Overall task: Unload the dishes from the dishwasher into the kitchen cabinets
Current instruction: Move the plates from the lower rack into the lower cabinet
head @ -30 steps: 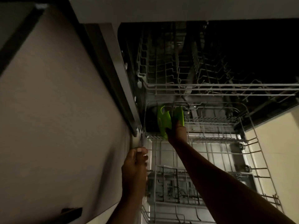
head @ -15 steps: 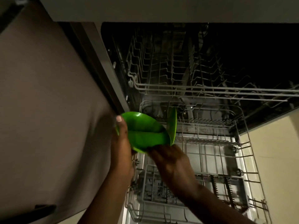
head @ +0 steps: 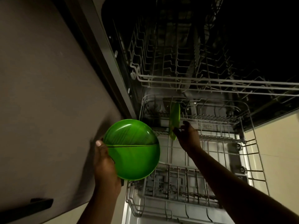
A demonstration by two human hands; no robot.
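- The left hand [head: 105,160] holds two round, glossy green plastic plates [head: 134,152] overlapped into a small stack; its thumb lies at their left rim and the rest of the fingers are hidden behind them.
- The stack is held up beside the open dishwasher, in front of the flat grey cabinet front [head: 48,94] and partly over the left edge of the pulled-out lower rack.
- The right hand [head: 187,136] reaches into the white wire lower rack [head: 252,143], fingers and thumb spread part-way and closing around the lower edge of a third green plastic plate [head: 174,117].
- That plate stands upright on its edge between the tines near the back left of the lower rack, seen almost edge-on.
- In the dim light the fingertips seem to touch the plate's edge, though a firm grip cannot be made out.
- Above, the white wire upper rack [head: 210,83] is slid partly out of the dark dishwasher tub [head: 242,38].
- A grey plastic cutlery basket [head: 169,183] sits in the front part of the lower rack, below the right forearm.
- A dark bar handle [head: 40,203] is fixed to the cabinet front at lower left.
- A pale floor [head: 278,151] shows to the right of the racks.
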